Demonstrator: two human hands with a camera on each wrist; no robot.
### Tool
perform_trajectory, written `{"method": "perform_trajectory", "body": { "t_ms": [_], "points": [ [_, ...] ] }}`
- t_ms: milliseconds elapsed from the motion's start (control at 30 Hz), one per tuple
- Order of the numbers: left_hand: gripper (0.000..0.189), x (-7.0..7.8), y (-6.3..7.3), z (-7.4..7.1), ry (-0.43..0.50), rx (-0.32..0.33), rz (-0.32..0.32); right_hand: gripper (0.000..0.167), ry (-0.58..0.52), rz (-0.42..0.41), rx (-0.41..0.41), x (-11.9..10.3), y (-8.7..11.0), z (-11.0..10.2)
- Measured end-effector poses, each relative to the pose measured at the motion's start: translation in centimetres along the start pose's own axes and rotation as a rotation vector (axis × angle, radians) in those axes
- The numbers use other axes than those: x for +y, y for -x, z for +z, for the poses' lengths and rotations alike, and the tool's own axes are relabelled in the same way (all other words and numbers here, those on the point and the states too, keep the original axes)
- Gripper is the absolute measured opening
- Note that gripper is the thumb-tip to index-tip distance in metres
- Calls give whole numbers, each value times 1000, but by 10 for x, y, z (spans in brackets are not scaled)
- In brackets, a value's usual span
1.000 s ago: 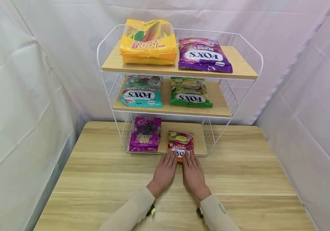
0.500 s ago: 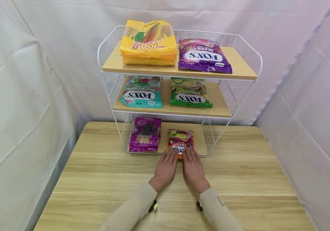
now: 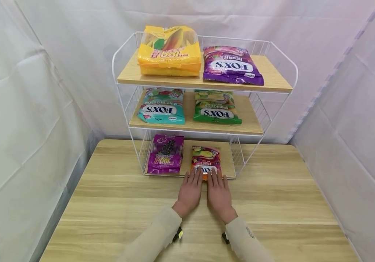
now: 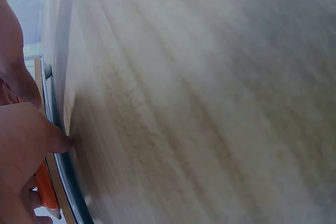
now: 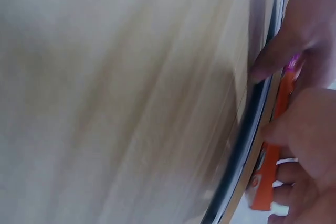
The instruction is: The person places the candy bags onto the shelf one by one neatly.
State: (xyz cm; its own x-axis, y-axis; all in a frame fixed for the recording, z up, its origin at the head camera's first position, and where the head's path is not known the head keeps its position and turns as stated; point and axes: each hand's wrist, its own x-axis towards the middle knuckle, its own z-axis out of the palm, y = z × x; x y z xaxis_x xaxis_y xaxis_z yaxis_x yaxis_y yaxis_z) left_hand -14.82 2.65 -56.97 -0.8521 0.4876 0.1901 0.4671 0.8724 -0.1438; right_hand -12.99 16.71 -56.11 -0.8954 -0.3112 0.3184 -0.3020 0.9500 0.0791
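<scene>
A red and orange Fox's Fruits candy bag lies on the right part of the bottom shelf, its front end at the shelf's front edge. My left hand touches the bag's front left with straight fingers. Beside it, my right hand does the same at the front right. Both fingertips overlap the white logo. In the wrist views, the orange front end of the bag shows beside the fingers, just past the shelf rim. A purple Lot 100 candy bag lies to the left on that shelf.
The white wire rack has three wooden shelves and stands on a wood-grain table. Teal and green Fox's bags lie on the middle shelf. On top are a yellow bag and a purple Berries bag. White curtains surround the table.
The Fruits bag has slid a little farther back onto the bottom shelf, with both hands moving forward against it. The other bags have stayed in place.
</scene>
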Motion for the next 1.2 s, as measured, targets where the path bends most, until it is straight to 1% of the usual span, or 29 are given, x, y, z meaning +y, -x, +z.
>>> {"method": "perform_trajectory", "body": {
  "t_ms": [133,233,300,467,567,700,867,1033,1200],
  "points": [
    [48,1,2,-2,-30,-26,-25,44,-15,0,-43,-8,8,-2],
    [48,3,7,-2,-26,-40,-39,44,-33,5,-64,-11,10,-1],
    [48,5,10,1,-16,-41,-42,45,-43,21,-80,-11,11,0],
    [49,7,15,6,-3,-4,-59,47,-65,57,-132,-9,10,3],
    [49,6,14,7,19,19,-67,46,-89,65,-141,-8,8,4],
    [49,5,12,7,67,28,-69,46,-113,76,-141,-8,6,5],
    [50,4,8,6,89,-4,-78,47,-115,90,-166,-6,3,7],
    [52,4,5,5,108,-28,-88,49,-105,92,-174,-6,4,9],
    [54,4,2,4,104,-47,-99,49,-106,84,-138,-10,6,10]
  ]
}}
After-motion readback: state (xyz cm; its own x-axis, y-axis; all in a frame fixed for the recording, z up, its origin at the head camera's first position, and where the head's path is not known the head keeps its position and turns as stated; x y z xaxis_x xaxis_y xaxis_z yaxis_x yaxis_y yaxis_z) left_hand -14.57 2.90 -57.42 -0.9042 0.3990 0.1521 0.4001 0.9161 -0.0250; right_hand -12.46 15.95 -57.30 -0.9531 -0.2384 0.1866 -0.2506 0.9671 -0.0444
